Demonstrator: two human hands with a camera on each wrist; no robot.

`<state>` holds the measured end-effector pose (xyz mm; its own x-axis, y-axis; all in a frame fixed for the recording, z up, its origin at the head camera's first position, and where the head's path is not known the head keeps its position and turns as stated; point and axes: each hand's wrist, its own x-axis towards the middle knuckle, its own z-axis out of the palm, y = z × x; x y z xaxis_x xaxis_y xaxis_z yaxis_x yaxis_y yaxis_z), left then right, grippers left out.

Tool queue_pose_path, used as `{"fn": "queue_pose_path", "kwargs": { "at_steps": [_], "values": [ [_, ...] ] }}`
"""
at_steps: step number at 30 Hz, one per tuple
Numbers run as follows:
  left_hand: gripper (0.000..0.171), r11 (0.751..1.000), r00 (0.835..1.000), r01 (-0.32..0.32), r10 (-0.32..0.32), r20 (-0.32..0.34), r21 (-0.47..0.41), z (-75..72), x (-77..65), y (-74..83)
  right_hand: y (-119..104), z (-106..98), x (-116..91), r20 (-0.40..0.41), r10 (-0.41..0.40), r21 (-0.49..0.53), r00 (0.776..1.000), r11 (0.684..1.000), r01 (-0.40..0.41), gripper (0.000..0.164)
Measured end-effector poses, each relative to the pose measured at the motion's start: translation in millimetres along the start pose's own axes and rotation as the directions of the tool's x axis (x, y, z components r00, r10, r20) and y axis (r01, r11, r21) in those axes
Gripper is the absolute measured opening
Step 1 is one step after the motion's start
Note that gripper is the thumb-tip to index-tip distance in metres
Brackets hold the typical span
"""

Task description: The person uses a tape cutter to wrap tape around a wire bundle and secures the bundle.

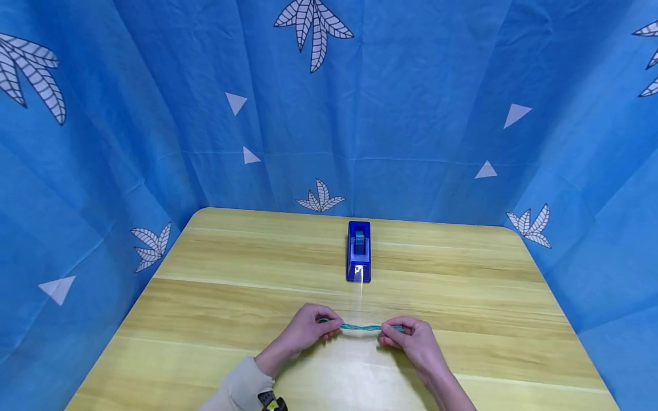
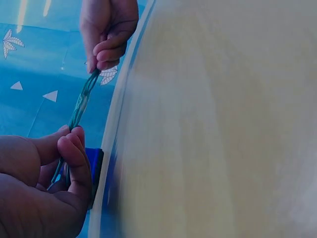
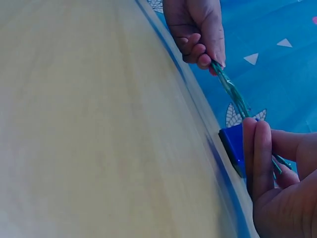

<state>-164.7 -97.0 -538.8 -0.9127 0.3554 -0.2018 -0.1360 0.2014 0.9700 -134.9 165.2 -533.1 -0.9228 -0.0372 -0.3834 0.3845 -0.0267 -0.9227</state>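
Observation:
A thin bundle of green cord [image 1: 362, 327] is stretched level between my two hands, close over the table. My left hand [image 1: 310, 329] pinches its left end between thumb and fingers. At the other end, my right hand [image 1: 413, 338] pinches it in the same way. The left wrist view shows several strands of the cord [image 2: 84, 96] side by side, with a pale shiny patch near the middle. Loose ends of the cord [image 3: 277, 166] poke out behind the right fingers in the right wrist view.
A blue tape dispenser [image 1: 358, 251] with a roll in it stands behind the hands, towards the table's far edge. Blue curtains [image 1: 411, 114] with white leaf prints enclose the wooden table [image 1: 231, 257] at the back and sides. A dark watch [image 1: 272, 401] is on the left wrist.

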Motion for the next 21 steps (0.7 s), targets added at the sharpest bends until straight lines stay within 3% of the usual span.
{"fn": "queue_pose_path", "kwargs": {
  "at_steps": [11,17,21],
  "values": [
    [0.007,0.997,0.998,-0.035,0.038,-0.043,0.075,1.5,-0.6,4.1,-1.4,-1.8,6.1,0.061,0.030,-0.040,0.998,0.999,-0.028,0.035],
    [0.007,0.986,0.995,-0.079,0.087,-0.052,0.148,0.2,-0.1,3.9,-1.4,-5.8,8.9,0.153,0.031,-0.039,0.988,0.999,-0.025,0.029],
    [0.006,0.979,0.993,-0.085,0.099,-0.068,0.188,0.2,0.0,3.8,-1.9,-6.7,9.4,0.155,0.009,-0.002,0.988,1.000,-0.009,0.023]
  ]
}}
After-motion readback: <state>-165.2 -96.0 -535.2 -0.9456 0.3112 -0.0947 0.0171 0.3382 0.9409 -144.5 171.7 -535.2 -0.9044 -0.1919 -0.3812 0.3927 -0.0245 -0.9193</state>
